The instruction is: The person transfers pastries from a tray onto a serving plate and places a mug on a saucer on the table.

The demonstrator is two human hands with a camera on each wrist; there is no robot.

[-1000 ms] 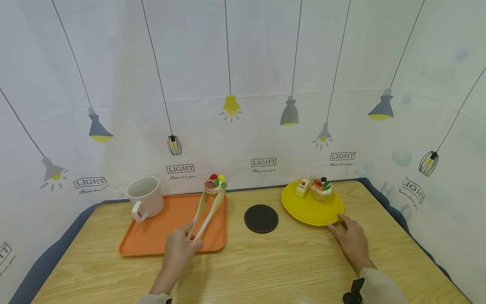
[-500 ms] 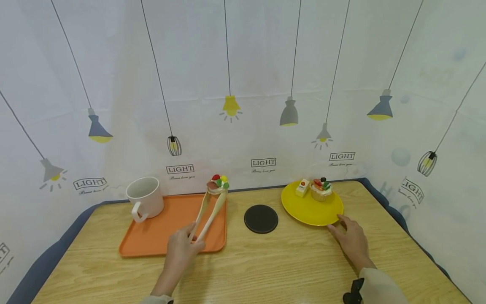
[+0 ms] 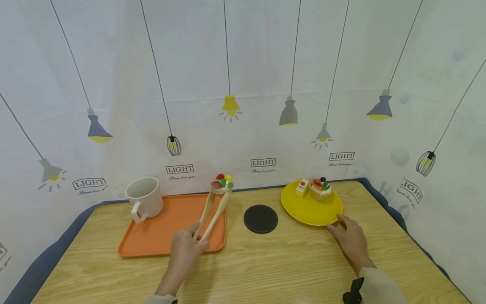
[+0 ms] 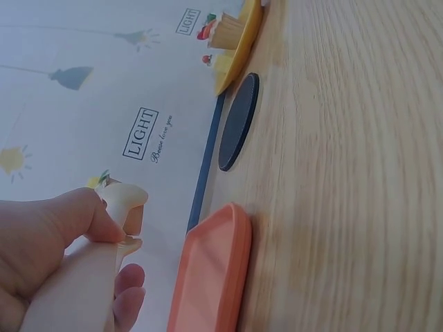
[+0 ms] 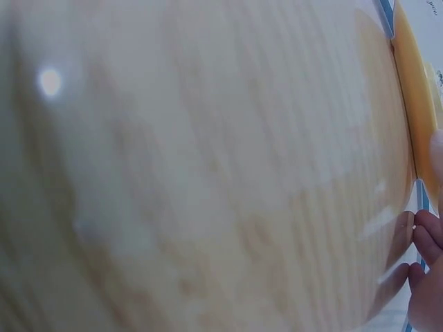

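Observation:
In the head view my left hand (image 3: pixel 186 247) grips a pair of pale tongs (image 3: pixel 217 216). Their tips pinch a cupcake (image 3: pixel 222 185) topped with red, yellow and green pieces, held up over the far right corner of the orange tray (image 3: pixel 178 211). The left wrist view shows the tongs (image 4: pixel 76 287) in my thumb and fingers, with the cupcake (image 4: pixel 135 220) partly hidden beyond them. My right hand (image 3: pixel 352 241) holds the near right rim of a yellow plate (image 3: pixel 309 214), thumb and forefinger at the edge. On that plate are another cupcake (image 3: pixel 320 191) and a small square cake (image 3: pixel 302 188).
A white mug (image 3: pixel 146 198) stands on the tray's back left corner, handle toward me. Between tray and plate lies a round black coaster (image 3: pixel 260 218). The wooden table (image 3: pixel 281 266) ends at a wall sheet (image 3: pixel 262 126) printed with lamps.
My left hand, the tongs and the cupcake in them have shifted a little to the right. My right hand and the plate have stayed in place.

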